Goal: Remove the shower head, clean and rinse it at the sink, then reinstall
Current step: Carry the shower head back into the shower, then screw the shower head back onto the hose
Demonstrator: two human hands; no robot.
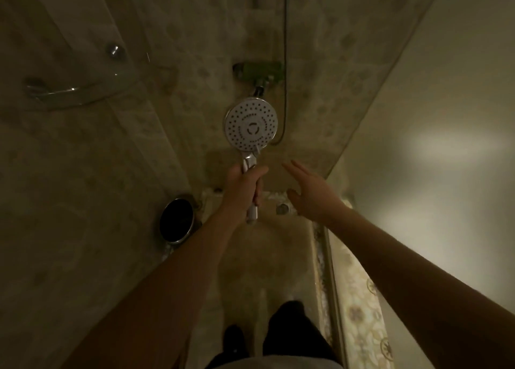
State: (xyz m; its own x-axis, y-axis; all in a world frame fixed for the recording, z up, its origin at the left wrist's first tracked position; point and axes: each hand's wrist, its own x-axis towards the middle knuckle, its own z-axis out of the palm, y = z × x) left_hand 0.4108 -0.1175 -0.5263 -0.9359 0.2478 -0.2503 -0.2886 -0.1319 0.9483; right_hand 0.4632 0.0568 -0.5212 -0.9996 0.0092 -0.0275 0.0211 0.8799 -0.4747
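A chrome shower head (251, 123) with a round white spray face points toward me in the middle of the dim shower stall. My left hand (245, 186) grips its handle, whose lower end sticks out below my fist with no hose seen on it. My right hand (312, 191) hovers just to the right of the handle, fingers straight and spread, holding nothing. A thin hose (284, 62) hangs down the tiled wall behind the head and loops near it. The wall mixer (257, 71) sits just above the head.
A glass corner shelf (75, 92) juts from the left wall. A dark round metal bin (177, 219) stands on the floor at the left. A floor drain (282, 209) lies below my right hand. The stall's glass panel and track (324, 257) run along the right.
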